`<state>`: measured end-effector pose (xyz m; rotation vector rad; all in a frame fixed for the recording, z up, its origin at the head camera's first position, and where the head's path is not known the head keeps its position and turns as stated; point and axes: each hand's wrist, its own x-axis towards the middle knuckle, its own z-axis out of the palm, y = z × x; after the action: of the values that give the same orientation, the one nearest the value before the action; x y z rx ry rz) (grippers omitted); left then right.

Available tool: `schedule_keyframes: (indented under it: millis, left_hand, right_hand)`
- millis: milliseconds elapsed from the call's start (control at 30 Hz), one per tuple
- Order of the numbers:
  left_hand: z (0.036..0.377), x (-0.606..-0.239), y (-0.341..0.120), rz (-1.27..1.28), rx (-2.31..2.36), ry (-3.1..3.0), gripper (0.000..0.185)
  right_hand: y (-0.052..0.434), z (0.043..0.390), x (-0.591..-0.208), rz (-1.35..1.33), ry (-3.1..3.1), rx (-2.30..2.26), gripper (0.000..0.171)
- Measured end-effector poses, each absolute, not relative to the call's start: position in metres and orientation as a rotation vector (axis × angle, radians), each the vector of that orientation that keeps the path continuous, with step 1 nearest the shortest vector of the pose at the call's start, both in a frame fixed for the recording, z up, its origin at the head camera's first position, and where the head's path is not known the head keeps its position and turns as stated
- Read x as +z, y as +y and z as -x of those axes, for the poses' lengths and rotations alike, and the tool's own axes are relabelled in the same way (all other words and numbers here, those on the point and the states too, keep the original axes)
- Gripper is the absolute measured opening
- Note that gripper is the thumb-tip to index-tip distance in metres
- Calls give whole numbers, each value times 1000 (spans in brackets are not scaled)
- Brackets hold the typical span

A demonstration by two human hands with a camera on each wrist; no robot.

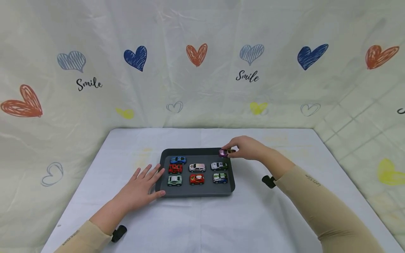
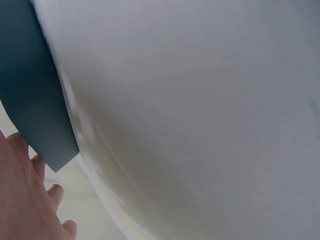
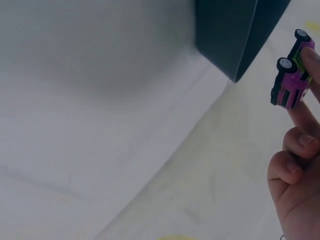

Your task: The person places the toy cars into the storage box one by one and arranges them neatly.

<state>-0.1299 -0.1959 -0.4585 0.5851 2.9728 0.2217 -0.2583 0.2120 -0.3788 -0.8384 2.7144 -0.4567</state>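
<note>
The right hand (image 1: 248,147) pinches a small pink toy car (image 1: 224,152) between its fingertips (image 3: 306,57), holding it over the far right corner of a dark grey rectangular plastic tray (image 1: 196,192). The tray sits near the middle of the white cloth-covered surface (image 1: 202,225). The left hand (image 1: 139,189) lies flat on the surface with fingers spread and straight, its fingertips and thumb touching the tray's left rim near the front left corner; it holds nothing. Inside the tray stand seven toy cars in rows: a blue car (image 1: 178,160) in the far row, a red car (image 1: 175,169), a white car (image 1: 197,167) and a silver car (image 1: 219,166) in the middle row, and a pale green car (image 1: 174,180), an orange-red car (image 1: 197,179) and a blue-and-white car (image 1: 220,178) in the near row.
</note>
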Motion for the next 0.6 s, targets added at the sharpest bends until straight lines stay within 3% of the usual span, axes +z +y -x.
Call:
schedule_keyframes:
  millis: [600]
  left_hand:
    - [128, -452, -193, -591, 219, 2962, 83]
  right_hand:
    - [134, 280, -387, 1012, 2632, -292, 36]
